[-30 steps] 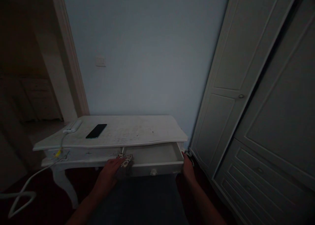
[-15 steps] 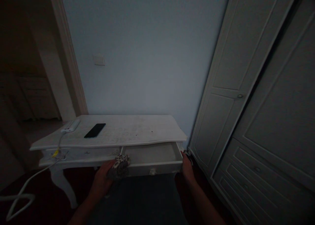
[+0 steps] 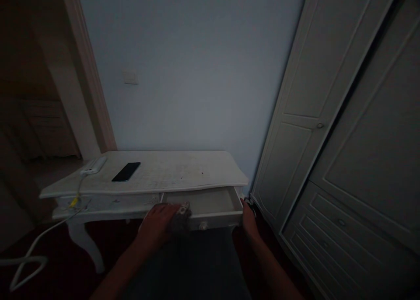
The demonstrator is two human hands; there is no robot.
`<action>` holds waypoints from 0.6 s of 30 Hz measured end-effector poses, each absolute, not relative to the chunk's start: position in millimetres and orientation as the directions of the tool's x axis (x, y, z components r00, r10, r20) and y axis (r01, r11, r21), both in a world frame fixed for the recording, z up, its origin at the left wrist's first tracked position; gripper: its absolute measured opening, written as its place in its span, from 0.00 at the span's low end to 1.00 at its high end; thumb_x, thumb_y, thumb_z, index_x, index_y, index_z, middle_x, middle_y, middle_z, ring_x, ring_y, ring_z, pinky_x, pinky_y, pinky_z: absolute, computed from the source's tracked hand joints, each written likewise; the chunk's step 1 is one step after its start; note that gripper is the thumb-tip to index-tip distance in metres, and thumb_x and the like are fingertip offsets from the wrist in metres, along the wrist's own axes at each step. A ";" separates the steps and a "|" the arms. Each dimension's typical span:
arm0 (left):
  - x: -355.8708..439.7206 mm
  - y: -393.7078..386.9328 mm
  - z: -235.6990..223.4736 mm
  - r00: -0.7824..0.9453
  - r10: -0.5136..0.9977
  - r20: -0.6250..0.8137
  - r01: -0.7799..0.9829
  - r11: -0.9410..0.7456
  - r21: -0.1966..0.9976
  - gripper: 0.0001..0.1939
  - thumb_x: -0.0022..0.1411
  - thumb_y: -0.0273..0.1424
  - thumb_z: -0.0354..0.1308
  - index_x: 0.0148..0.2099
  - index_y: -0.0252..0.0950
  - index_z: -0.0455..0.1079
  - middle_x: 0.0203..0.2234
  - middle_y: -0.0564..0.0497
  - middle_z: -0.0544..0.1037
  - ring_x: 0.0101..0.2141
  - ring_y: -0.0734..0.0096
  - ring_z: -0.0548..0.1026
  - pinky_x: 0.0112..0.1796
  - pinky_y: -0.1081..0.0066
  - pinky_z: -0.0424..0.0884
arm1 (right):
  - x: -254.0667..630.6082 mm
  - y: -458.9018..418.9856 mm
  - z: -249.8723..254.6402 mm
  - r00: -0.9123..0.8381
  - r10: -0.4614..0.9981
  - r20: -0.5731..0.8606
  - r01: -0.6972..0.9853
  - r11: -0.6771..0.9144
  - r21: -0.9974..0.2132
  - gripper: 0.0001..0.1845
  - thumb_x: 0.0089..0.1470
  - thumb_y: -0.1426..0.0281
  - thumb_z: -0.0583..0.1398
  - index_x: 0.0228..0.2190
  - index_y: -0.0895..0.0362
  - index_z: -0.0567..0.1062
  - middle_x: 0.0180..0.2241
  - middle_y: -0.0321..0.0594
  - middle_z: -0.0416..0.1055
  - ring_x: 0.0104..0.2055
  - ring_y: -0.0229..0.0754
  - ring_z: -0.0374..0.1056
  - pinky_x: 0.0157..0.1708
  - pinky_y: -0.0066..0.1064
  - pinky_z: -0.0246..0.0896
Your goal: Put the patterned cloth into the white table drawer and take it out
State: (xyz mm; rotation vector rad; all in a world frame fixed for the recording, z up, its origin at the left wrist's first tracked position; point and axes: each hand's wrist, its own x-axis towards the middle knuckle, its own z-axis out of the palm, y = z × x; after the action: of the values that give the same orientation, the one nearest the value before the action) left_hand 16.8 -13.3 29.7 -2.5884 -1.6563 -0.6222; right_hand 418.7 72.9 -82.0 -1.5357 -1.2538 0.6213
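A white drawer point(image 3: 218, 221) with a small round knob is pulled out of the white table point(image 3: 183, 166); its inside shows bare. My left hand point(image 3: 159, 223) is closed on a grey patterned cloth point(image 3: 183, 217), which it presses against the left part of the drawer's front edge. Part of the cloth hangs below, blurred and dark. At the other end, my right hand point(image 3: 249, 219) grips the drawer's right front corner from the outside; some of its fingers are hidden.
On the tabletop lie a black smartphone point(image 3: 126, 172) and a white power strip point(image 3: 94, 165), whose cable point(image 3: 36, 238) drops off the left side. A white wardrobe point(image 3: 295, 151) stands close on the right. A doorway opens at the left.
My left hand has slid right along the drawer's front edge with the cloth, from its left corner toward the knob. My right hand stays at the right corner.
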 end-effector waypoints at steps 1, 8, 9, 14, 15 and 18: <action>30.5 -12.3 26.2 0.362 0.892 0.271 0.911 -0.400 0.100 0.43 0.51 0.28 0.70 0.69 0.47 0.67 0.63 0.45 0.76 0.61 0.46 0.73 0.63 0.48 0.66 | 418.6 72.7 -81.3 0.329 0.924 0.194 0.401 0.049 -0.915 0.39 0.59 0.48 0.48 0.57 0.59 0.78 0.58 0.55 0.75 0.64 0.56 0.69 0.65 0.44 0.59; 86.4 -15.9 -14.9 0.332 0.857 0.394 0.943 -0.305 -0.132 0.34 0.69 0.20 0.51 0.74 0.44 0.60 0.64 0.38 0.72 0.63 0.44 0.69 0.64 0.42 0.60 | 416.8 70.7 -76.6 0.331 0.925 0.184 0.400 0.039 -0.916 0.39 0.60 0.47 0.47 0.57 0.58 0.78 0.59 0.52 0.75 0.65 0.54 0.67 0.65 0.44 0.59; 88.6 -16.5 -15.1 0.329 0.862 0.386 0.944 -0.302 -0.130 0.34 0.69 0.19 0.50 0.74 0.43 0.61 0.62 0.38 0.74 0.61 0.44 0.71 0.62 0.43 0.63 | 416.6 70.3 -75.5 0.330 0.925 0.186 0.399 0.042 -0.916 0.39 0.60 0.47 0.47 0.56 0.57 0.79 0.58 0.51 0.76 0.65 0.54 0.67 0.65 0.44 0.59; 87.3 -11.9 8.4 0.375 0.889 0.262 0.927 -0.366 -0.084 0.33 0.66 0.16 0.48 0.71 0.38 0.65 0.57 0.37 0.78 0.55 0.46 0.75 0.56 0.47 0.69 | 414.6 69.1 -71.7 0.323 0.927 0.191 0.388 0.055 -0.920 0.40 0.60 0.46 0.46 0.57 0.58 0.78 0.57 0.52 0.76 0.63 0.54 0.69 0.64 0.44 0.60; 84.7 -9.3 15.1 0.390 0.891 0.233 0.919 -0.392 -0.037 0.34 0.65 0.16 0.49 0.70 0.37 0.66 0.57 0.37 0.78 0.55 0.46 0.76 0.55 0.47 0.70 | 414.0 69.1 -71.5 0.325 0.926 0.191 0.385 0.055 -0.921 0.42 0.59 0.45 0.46 0.57 0.59 0.78 0.57 0.52 0.76 0.62 0.54 0.70 0.64 0.44 0.60; 73.8 1.1 33.3 0.425 0.888 0.175 0.885 -0.448 0.125 0.31 0.58 0.17 0.55 0.62 0.37 0.74 0.51 0.39 0.82 0.51 0.45 0.79 0.51 0.50 0.72 | 412.7 69.0 -71.3 0.337 0.921 0.193 0.375 0.056 -0.925 0.45 0.58 0.43 0.45 0.57 0.62 0.78 0.56 0.55 0.77 0.60 0.56 0.72 0.63 0.45 0.62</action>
State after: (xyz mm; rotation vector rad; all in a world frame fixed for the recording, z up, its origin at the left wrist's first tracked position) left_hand 73.8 1.1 33.3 -2.6633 -1.6580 -0.3404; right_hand 412.7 69.0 -71.3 -1.5224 -1.2281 0.6349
